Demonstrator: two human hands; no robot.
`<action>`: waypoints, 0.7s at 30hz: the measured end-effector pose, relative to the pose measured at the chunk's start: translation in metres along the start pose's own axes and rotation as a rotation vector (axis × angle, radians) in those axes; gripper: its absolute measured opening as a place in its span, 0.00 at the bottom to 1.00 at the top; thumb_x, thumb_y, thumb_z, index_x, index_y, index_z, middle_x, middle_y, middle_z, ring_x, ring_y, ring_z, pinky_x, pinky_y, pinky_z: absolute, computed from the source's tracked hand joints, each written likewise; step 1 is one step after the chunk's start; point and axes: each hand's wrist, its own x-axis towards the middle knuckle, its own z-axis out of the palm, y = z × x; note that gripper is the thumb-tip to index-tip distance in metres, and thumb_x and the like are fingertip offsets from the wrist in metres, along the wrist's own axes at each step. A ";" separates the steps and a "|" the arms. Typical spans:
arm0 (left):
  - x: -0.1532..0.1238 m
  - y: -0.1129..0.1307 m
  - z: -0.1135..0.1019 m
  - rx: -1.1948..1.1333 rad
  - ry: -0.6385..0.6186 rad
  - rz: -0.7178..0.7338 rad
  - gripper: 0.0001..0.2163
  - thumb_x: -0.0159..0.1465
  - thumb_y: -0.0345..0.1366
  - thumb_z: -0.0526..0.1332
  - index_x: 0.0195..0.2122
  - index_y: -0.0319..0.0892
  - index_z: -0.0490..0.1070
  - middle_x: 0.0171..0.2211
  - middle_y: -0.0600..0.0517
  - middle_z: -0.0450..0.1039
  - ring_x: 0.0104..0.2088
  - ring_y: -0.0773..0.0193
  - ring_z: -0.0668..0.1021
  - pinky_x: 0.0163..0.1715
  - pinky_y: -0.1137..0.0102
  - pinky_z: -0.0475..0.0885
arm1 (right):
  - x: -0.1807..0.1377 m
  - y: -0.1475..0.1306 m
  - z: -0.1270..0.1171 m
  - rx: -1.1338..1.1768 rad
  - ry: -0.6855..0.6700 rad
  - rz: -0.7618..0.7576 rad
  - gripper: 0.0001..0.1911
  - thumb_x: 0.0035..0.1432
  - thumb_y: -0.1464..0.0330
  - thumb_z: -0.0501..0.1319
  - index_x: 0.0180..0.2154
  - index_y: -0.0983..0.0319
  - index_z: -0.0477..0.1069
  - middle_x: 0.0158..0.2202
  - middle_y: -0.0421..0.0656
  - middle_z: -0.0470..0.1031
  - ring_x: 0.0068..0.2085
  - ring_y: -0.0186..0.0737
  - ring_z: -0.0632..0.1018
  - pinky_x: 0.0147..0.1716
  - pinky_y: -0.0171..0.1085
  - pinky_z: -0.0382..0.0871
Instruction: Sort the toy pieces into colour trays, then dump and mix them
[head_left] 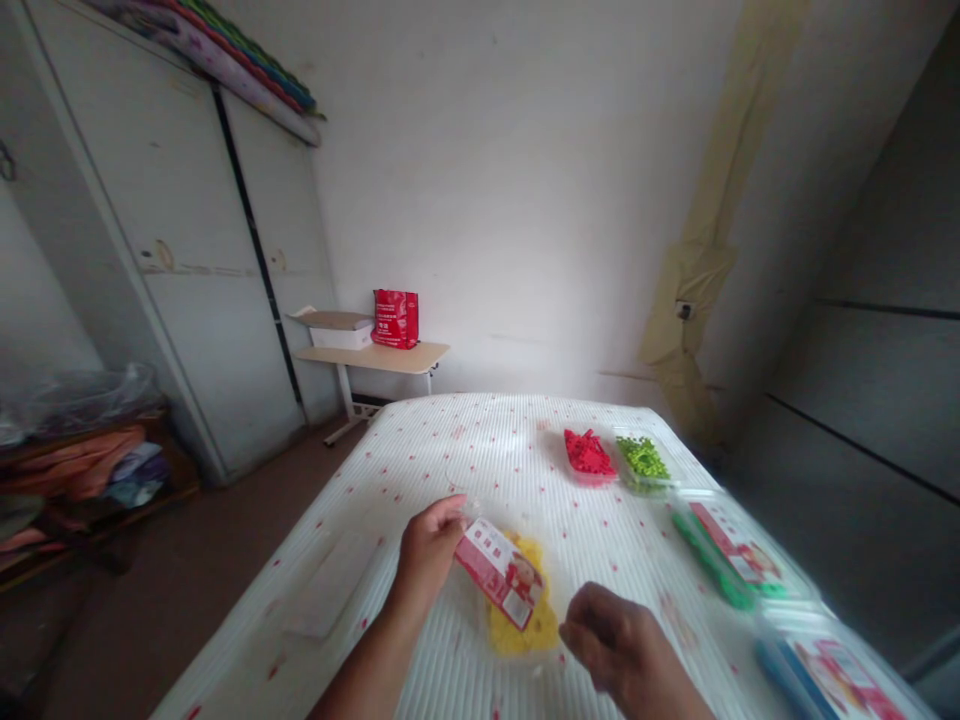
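Curls right hand point(619, 635), cannot tell if pinching, beside transparent plastic box point(552, 572) of yellow pieces point(517, 638); pinches pink-labelled clear lid point(499, 570) with left hand point(431, 532); apparently positioning it, calls for aligned edges.

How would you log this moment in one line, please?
left hand: gripping labelled clear plastic container of yellow pieces | right hand: fingers curled near container's right edge
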 end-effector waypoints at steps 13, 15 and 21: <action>0.057 -0.025 0.032 0.216 -0.131 0.177 0.10 0.52 0.33 0.57 0.32 0.38 0.75 0.30 0.49 0.77 0.32 0.62 0.77 0.34 0.71 0.68 | 0.050 0.011 0.013 -0.404 0.230 -0.131 0.09 0.52 0.71 0.52 0.32 0.61 0.69 0.21 0.40 0.70 0.23 0.37 0.71 0.24 0.32 0.57; 0.057 -0.027 0.035 0.228 -0.169 0.180 0.11 0.52 0.34 0.57 0.33 0.38 0.76 0.31 0.49 0.78 0.32 0.62 0.77 0.34 0.71 0.69 | 0.046 0.011 0.015 -0.428 0.243 -0.120 0.08 0.50 0.72 0.52 0.32 0.60 0.68 0.19 0.39 0.69 0.21 0.36 0.69 0.23 0.32 0.55; 0.057 -0.023 0.041 0.270 -0.253 0.179 0.11 0.50 0.32 0.58 0.32 0.37 0.77 0.29 0.48 0.78 0.31 0.61 0.77 0.33 0.69 0.68 | 0.035 0.015 0.015 -0.540 0.252 -0.102 0.11 0.50 0.73 0.51 0.35 0.59 0.68 0.17 0.37 0.67 0.20 0.36 0.69 0.22 0.33 0.50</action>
